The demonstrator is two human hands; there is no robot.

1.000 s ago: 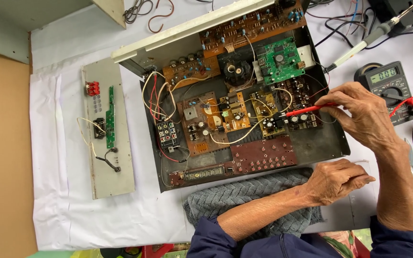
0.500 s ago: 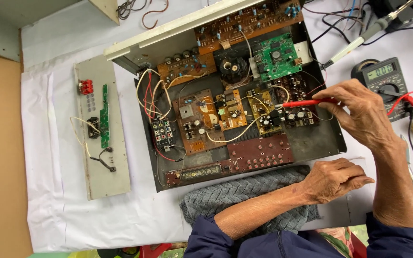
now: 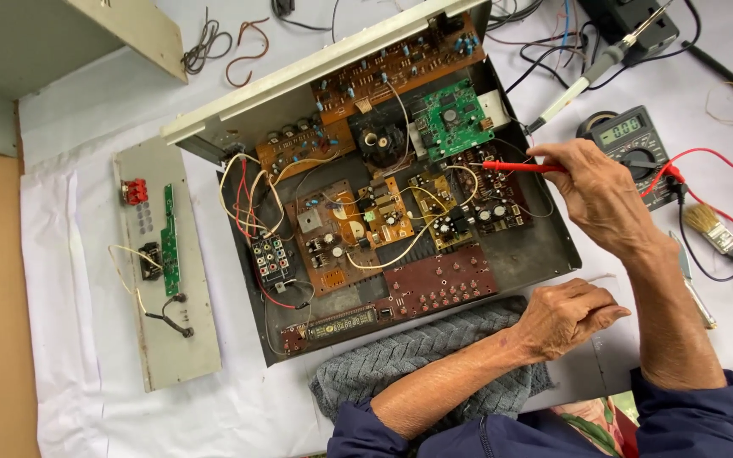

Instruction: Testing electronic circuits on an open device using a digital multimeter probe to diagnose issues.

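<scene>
An opened electronics chassis [image 3: 545,254] lies on the white-covered table, full of brown and green circuit boards [image 3: 451,119] and loose wires. My right hand [image 3: 600,199] grips a red multimeter probe [image 3: 515,167], its tip resting on a board at the chassis's right side. A red lead runs from the probe to the grey multimeter [image 3: 634,144] just behind that hand. My left hand [image 3: 566,318] rests loosely curled on the table at the chassis's front right corner, holding nothing, beside a grey knitted cloth [image 3: 417,365].
A detached grey panel [image 3: 171,339] with a green strip board and red terminals lies left of the chassis. A soldering iron [image 3: 595,72], black cables and a brush [image 3: 719,233] sit at the right. A grey cover [image 3: 44,38] is at top left.
The view has shifted slightly. My right hand has moved the red probe a little up and left over the boards. My left hand has stayed in place.
</scene>
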